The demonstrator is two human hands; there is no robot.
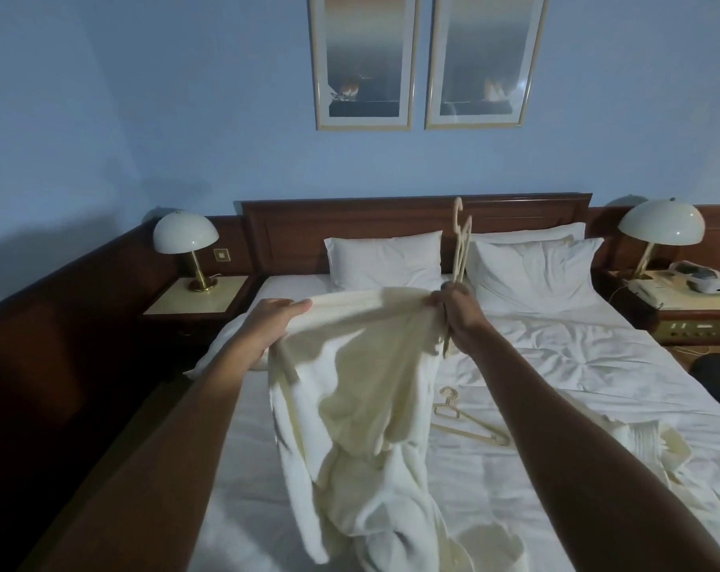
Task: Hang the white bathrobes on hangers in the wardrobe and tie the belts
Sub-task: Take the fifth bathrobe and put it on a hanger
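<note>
Left hand (282, 319) grips the bathrobe's (362, 386) top edge, fingers curled over the cloth. Robe held up over the bed's (556, 365) middle, hem trailing on the sheet. Right hand (457, 311) pinches robe and hanger (460, 245) together. Spare hanger (469, 419) lies toward the right edge. Risk: double grip slips, hanger drops. No containers visible.

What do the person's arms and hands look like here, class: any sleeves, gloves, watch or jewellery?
Both forearms are bare up to the frame edge, with no sleeves showing. The left hand and right hand wear no gloves; no watch, bracelet or rings are visible in the dim light.
</note>
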